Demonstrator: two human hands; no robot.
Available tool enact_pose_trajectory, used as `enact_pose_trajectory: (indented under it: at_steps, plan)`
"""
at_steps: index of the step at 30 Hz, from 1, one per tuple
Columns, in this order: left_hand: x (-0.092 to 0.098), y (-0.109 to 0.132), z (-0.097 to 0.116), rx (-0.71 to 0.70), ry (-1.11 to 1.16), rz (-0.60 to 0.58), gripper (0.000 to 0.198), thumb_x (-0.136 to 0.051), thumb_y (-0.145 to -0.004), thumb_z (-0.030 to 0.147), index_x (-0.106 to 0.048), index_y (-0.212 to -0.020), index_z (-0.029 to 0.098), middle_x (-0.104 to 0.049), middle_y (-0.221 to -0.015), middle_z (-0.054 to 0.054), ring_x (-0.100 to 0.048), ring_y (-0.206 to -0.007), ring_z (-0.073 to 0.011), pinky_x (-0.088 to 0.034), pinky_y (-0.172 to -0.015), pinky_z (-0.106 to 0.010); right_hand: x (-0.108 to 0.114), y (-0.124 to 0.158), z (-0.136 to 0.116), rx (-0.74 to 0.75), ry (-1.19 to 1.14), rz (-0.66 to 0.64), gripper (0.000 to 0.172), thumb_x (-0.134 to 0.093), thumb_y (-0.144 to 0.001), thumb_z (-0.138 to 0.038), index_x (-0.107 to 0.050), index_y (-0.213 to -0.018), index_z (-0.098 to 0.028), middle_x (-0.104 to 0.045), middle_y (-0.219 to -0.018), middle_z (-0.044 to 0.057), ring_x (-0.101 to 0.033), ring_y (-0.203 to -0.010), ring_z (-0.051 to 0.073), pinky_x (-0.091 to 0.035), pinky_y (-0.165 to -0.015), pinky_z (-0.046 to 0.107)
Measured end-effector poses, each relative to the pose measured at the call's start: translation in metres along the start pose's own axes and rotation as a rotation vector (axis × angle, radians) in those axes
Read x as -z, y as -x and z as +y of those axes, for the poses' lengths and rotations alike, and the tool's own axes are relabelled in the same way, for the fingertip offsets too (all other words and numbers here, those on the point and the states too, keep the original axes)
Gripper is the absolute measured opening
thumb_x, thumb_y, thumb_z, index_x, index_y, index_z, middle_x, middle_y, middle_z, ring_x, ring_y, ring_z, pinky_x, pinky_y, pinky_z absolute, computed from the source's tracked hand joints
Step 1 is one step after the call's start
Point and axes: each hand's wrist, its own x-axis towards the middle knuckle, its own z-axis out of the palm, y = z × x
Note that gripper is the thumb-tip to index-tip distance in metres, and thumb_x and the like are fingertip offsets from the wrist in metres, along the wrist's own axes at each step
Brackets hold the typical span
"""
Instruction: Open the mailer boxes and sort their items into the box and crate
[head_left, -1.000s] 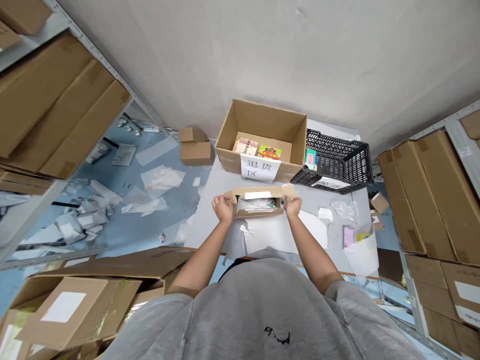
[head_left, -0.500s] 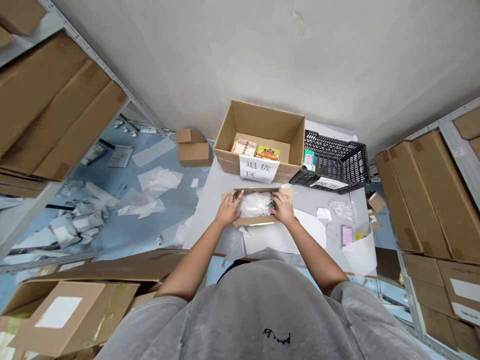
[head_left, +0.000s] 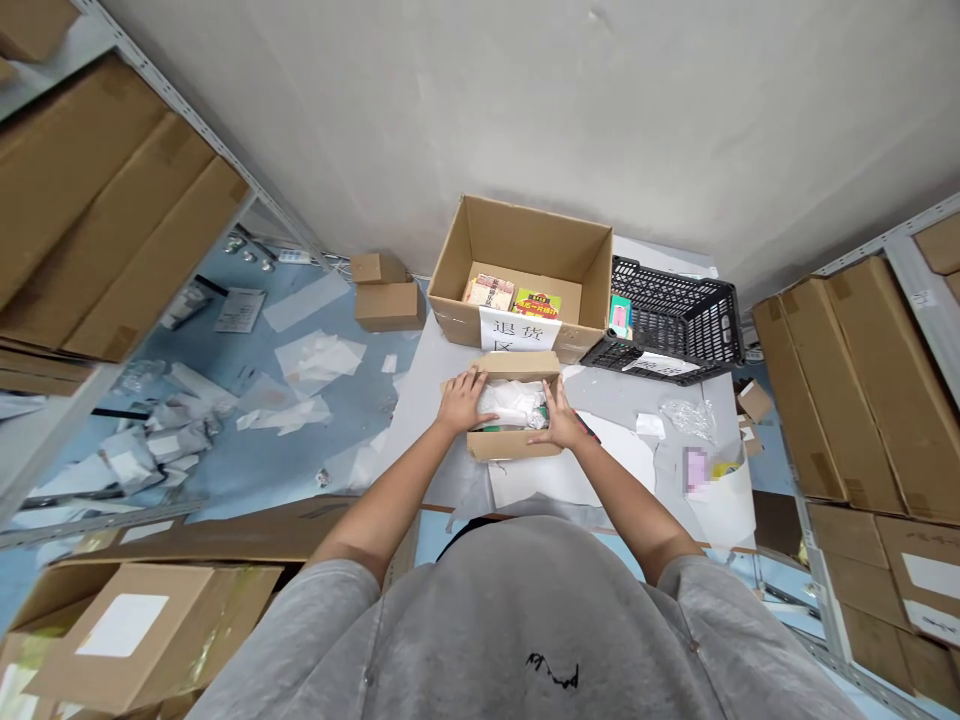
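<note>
Left hand (head_left: 461, 400): fingers spread, pressing on small carton's left edge, steadying it.
Right hand (head_left: 559, 420): fingers spread, tips on carton's right side by the contents.
Small carton (head_left: 514, 446): open on table (head_left: 420, 440), holding white wrap (head_left: 510, 403), just before bigger box (head_left: 517, 225).
Change: far flap now up; hands wider apart.

Bright even light, soft shadows by hands (head_left: 461, 400), edge shelves (head_left: 184, 125) bowed.

Site: warehouse stockroom, returns section | Evidence: steel shelving (head_left: 919, 290) stacked with cartons (head_left: 832, 390); paper sign (head_left: 519, 329) reading 退货区; packing scraps (head_left: 319, 358) on floor
</note>
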Motion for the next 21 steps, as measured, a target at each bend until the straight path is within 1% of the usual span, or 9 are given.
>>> enact_pose_trajectory:
  at_steps: [2, 4, 7, 9, 11, 14, 16, 18, 21]
  plan:
    - [-0.004, -0.001, 0.000, 0.050, 0.045, 0.056, 0.082, -0.075, -0.094, 0.054, -0.049, -0.165, 0.023, -0.044, -0.172, -0.018, -0.041, -0.153, -0.0417, -0.030, -0.130, -0.056, -0.001, 0.002, 0.000, -0.010, -0.061, 0.009, 0.177, -0.107, -0.054, -0.063, 0.012, -0.179, -0.021, 0.025, -0.181, 0.029, 0.000, -0.173, 0.041, -0.030, -0.133, 0.054]
    - [-0.010, -0.006, 0.001, 0.139, 0.094, 0.131, 0.064, -0.064, -0.102, 0.045, -0.054, -0.161, 0.024, -0.052, -0.166, -0.015, -0.040, -0.152, -0.0387, -0.031, -0.130, -0.054, -0.001, 0.004, -0.001, -0.043, -0.108, 0.040, 0.177, -0.106, -0.057, -0.062, 0.016, -0.178, -0.021, 0.020, -0.182, 0.029, -0.005, -0.173, 0.039, -0.033, -0.132, 0.051]
    - [-0.018, -0.019, 0.001, 0.235, 0.164, 0.200, 0.053, -0.060, -0.103, 0.036, -0.061, -0.154, 0.023, -0.057, -0.157, -0.015, -0.044, -0.149, -0.0356, -0.038, -0.126, -0.049, -0.003, 0.008, -0.003, -0.071, -0.125, 0.082, 0.170, -0.104, -0.063, -0.061, 0.014, -0.179, -0.021, 0.006, -0.184, 0.028, -0.011, -0.173, 0.037, -0.033, -0.133, 0.050]
    - [-0.021, -0.029, -0.003, 0.244, 0.218, 0.169, 0.044, -0.059, -0.103, 0.034, -0.066, -0.145, 0.022, -0.063, -0.147, -0.015, -0.054, -0.139, -0.0325, -0.047, -0.118, -0.044, -0.004, 0.013, -0.004, -0.074, -0.107, 0.098, 0.164, -0.102, -0.067, -0.061, 0.010, -0.180, -0.020, -0.002, -0.185, 0.028, -0.015, -0.173, 0.036, -0.032, -0.134, 0.051]
    - [-0.020, -0.039, -0.010, 0.233, 0.259, 0.096, 0.032, -0.055, -0.106, 0.037, -0.072, -0.130, 0.024, -0.069, -0.133, -0.013, -0.063, -0.124, -0.0294, -0.052, -0.107, -0.040, -0.005, 0.017, -0.006, -0.082, -0.078, 0.102, 0.158, -0.101, -0.069, -0.062, 0.004, -0.180, -0.020, -0.004, -0.185, 0.028, -0.018, -0.172, 0.036, -0.032, -0.134, 0.051]
    - [-0.014, -0.052, -0.021, 0.199, 0.262, -0.010, 0.026, -0.053, -0.108, 0.041, -0.074, -0.111, 0.026, -0.073, -0.118, -0.009, -0.066, -0.112, -0.0271, -0.053, -0.098, -0.037, -0.005, 0.019, -0.011, -0.086, 0.004, 0.096, 0.148, -0.098, -0.072, -0.065, -0.011, -0.180, -0.016, -0.003, -0.184, 0.029, -0.013, -0.172, 0.040, -0.029, -0.134, 0.056]
    - [-0.008, -0.058, -0.022, 0.184, 0.222, -0.057, 0.024, -0.055, -0.107, 0.039, -0.074, -0.108, 0.025, -0.073, -0.117, -0.010, -0.065, -0.113, -0.0284, -0.052, -0.099, -0.038, -0.002, 0.017, -0.017, -0.060, 0.074, 0.086, 0.136, -0.097, -0.075, -0.065, -0.025, -0.177, -0.013, -0.005, -0.184, 0.029, -0.009, -0.172, 0.042, -0.025, -0.134, 0.061]
    - [-0.002, -0.060, -0.014, 0.189, 0.143, -0.048, 0.022, -0.057, -0.105, 0.035, -0.075, -0.112, 0.024, -0.071, -0.122, -0.014, -0.061, -0.122, -0.0327, -0.050, -0.106, -0.044, 0.004, 0.013, -0.023, 0.008, 0.132, 0.060, 0.113, -0.093, -0.082, -0.060, -0.041, -0.171, -0.014, -0.016, -0.183, 0.026, -0.012, -0.172, 0.041, -0.022, -0.135, 0.062]
    - [0.004, -0.049, 0.011, 0.180, 0.018, 0.097, 0.032, -0.061, -0.101, 0.029, -0.070, -0.131, 0.020, -0.061, -0.143, -0.022, -0.049, -0.141, -0.0405, -0.039, -0.119, -0.054, 0.018, 0.004, -0.034, 0.100, 0.181, -0.008, 0.072, -0.084, -0.095, -0.049, -0.062, -0.157, -0.019, -0.049, -0.169, 0.020, -0.036, -0.163, 0.037, -0.030, -0.133, 0.057]
